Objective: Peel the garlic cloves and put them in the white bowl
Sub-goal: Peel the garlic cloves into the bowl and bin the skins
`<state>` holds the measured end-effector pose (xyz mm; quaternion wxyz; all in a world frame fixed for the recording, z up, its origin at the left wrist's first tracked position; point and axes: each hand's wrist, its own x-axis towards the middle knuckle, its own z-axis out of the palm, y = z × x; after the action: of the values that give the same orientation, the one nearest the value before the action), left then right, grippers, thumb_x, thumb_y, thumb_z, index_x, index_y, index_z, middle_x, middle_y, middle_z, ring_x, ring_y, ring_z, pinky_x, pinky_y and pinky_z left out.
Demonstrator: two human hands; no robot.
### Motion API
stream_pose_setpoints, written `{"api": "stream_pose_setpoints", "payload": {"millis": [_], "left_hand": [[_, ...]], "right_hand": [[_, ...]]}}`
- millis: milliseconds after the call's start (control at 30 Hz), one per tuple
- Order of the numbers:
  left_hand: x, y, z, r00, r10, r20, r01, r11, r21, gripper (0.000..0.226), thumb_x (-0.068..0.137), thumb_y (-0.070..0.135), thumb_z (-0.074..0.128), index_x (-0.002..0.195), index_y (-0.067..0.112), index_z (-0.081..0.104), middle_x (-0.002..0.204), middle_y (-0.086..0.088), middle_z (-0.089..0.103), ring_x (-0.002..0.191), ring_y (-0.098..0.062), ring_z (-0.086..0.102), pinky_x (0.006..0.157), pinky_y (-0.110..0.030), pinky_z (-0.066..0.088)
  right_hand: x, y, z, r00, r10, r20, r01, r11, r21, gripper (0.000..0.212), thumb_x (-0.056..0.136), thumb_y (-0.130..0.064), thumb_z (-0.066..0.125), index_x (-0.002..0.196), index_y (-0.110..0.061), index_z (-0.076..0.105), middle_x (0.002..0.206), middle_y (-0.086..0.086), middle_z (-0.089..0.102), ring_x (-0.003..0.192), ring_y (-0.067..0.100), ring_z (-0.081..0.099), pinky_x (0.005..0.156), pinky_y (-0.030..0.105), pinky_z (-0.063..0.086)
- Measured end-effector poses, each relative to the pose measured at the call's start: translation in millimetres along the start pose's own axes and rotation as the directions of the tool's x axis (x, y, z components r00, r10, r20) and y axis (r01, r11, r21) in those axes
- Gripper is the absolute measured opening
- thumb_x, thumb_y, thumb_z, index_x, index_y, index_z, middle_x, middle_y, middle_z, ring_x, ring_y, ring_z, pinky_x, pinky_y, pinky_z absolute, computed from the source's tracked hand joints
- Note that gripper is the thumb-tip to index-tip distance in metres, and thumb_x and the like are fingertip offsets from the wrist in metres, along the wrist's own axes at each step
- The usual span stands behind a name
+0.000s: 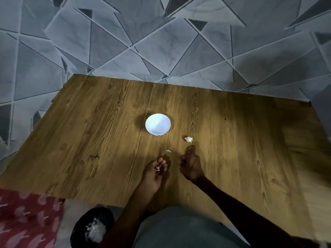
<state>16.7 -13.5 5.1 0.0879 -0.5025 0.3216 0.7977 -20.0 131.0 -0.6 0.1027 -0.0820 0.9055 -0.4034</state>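
**Loose clove just past the right fingertips, bowl not yet holding anything I can see**

- Left hand (pixel 157 170): palm turned up, fingers curled in around a small white piece (pixel 158 168). I can't tell whether it is clove or skin.
- Right hand (pixel 190 164): fingers curled and bunched, forefinger and thumb tips close together. I can't tell whether anything is pinched between them.
- Garlic clove (pixel 188 139): lies alone on the wooden table (pixel 89 140), just beyond the right hand's fingertips (pixel 190 149) on the far side. Its long axis runs roughly across the table, left to right, with the pointed end to the left. The right hand is clearly nearer, and the left would have to cross over.
- White bowl (pixel 152 120): sits further out and to the left of that clove, well apart from both hands. I see nothing in it.
- Pale sliver (pixel 168 151): lies on the table between the two hands, slightly ahead of them. Looks like shed skin; that's my judgement.
- Dark bowl (pixel 78 228): at the near left, off the table edge, with whitish papery bits inside.
- Writing: no brand, label or lettering that I can read anywhere.
- My read: peeling is in hand, and the next reach suits the right hand, straight ahead.
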Motion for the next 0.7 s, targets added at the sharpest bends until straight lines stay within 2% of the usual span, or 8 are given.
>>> {"api": "stream_pose_setpoints", "payload": {"millis": [67, 133, 200, 267, 333, 500, 633, 700], "left_hand": [[-3, -7, 3, 0.997, -0.056, 0.043, 0.058, 0.998, -0.029, 0.027, 0.102, 0.015, 0.041, 0.090, 0.004, 0.062, 0.084, -0.013, 0.063, 0.073, -0.021, 0.064, 0.063, -0.028, 0.051], [-9, -13, 9, 0.990, -0.098, 0.100, 0.102, 0.994, -0.039, 0.027, 0.101, 0.015, 0.041, 0.085, 0.004, 0.060, 0.076, -0.013, 0.063, 0.061, -0.019, 0.064, 0.055, -0.026, 0.051], [-16, -16, 15, 0.989, -0.096, 0.109, 0.100, 0.994, -0.032, 0.027, 0.101, 0.014, 0.041, 0.086, 0.003, 0.061, 0.068, -0.012, 0.063, 0.061, -0.020, 0.060, 0.059, -0.027, 0.049], [-23, -16, 21, 0.987, -0.104, 0.123, 0.108, 0.994, -0.028, 0.032, 0.103, 0.015, 0.037, 0.086, 0.002, 0.062, 0.063, -0.012, 0.066, 0.060, -0.020, 0.062, 0.062, -0.026, 0.046], [-25, -17, 25, 0.984, -0.116, 0.132, 0.121, 0.992, -0.033, 0.035, 0.104, 0.014, 0.034, 0.084, 0.003, 0.061, 0.057, -0.010, 0.065, 0.049, -0.016, 0.062, 0.058, -0.024, 0.045], [-23, -15, 27, 0.982, -0.137, 0.128, 0.152, 0.982, -0.114, 0.031, 0.101, 0.012, 0.038, 0.080, 0.003, 0.059, 0.068, -0.011, 0.057, 0.062, -0.018, 0.051, 0.061, -0.024, 0.041], [-24, -17, 24, 0.976, -0.130, 0.174, 0.150, 0.983, -0.105, 0.024, 0.097, 0.010, 0.044, 0.077, 0.006, 0.057, 0.058, -0.007, 0.053, 0.043, -0.012, 0.054, 0.050, -0.022, 0.043], [-24, -17, 21, 0.975, -0.143, 0.168, 0.166, 0.978, -0.130, 0.025, 0.099, 0.011, 0.044, 0.081, 0.003, 0.060, 0.069, -0.011, 0.058, 0.048, -0.015, 0.061, 0.050, -0.021, 0.051]], "right_hand": [[-7, -13, -4, 0.998, -0.012, -0.056, 0.018, 0.993, 0.119, 0.035, 0.080, 0.005, 0.067, 0.080, -0.022, 0.044, 0.074, 0.012, 0.067, 0.073, 0.017, 0.063, 0.069, 0.030, 0.049], [-14, -20, -6, 0.999, -0.035, -0.005, 0.036, 0.982, 0.185, 0.034, 0.080, 0.001, 0.069, 0.084, -0.025, 0.047, 0.070, 0.007, 0.070, 0.070, 0.017, 0.068, 0.064, 0.031, 0.052], [-19, -23, -6, 0.998, -0.025, 0.059, 0.011, 0.974, 0.227, 0.022, 0.082, 0.000, 0.066, 0.089, -0.018, 0.055, 0.072, 0.002, 0.072, 0.065, 0.011, 0.069, 0.059, 0.030, 0.056], [-21, -25, -9, 0.997, -0.024, 0.070, 0.008, 0.976, 0.217, 0.020, 0.079, 0.003, 0.069, 0.088, -0.013, 0.061, 0.072, -0.001, 0.073, 0.067, 0.005, 0.070, 0.060, 0.029, 0.059], [-22, -26, -13, 0.998, -0.025, 0.065, 0.012, 0.980, 0.198, 0.019, 0.076, 0.005, 0.073, 0.084, -0.011, 0.066, 0.071, -0.004, 0.073, 0.067, 0.002, 0.069, 0.061, 0.023, 0.058], [-18, -21, -22, 0.996, -0.079, 0.044, 0.074, 0.993, 0.094, 0.024, 0.073, 0.004, 0.071, 0.078, -0.020, 0.071, 0.075, -0.013, 0.071, 0.072, -0.002, 0.067, 0.061, 0.011, 0.050], [-16, -16, -29, 0.999, -0.048, 0.011, 0.047, 0.994, 0.096, 0.019, 0.069, 0.001, 0.077, 0.076, -0.016, 0.073, 0.071, -0.011, 0.071, 0.069, 0.001, 0.067, 0.060, 0.020, 0.055], [-15, -12, -31, 0.999, -0.049, -0.007, 0.050, 0.993, 0.106, 0.018, 0.072, 0.001, 0.078, 0.078, -0.016, 0.075, 0.074, -0.012, 0.071, 0.069, 0.000, 0.067, 0.063, 0.018, 0.055]]}}
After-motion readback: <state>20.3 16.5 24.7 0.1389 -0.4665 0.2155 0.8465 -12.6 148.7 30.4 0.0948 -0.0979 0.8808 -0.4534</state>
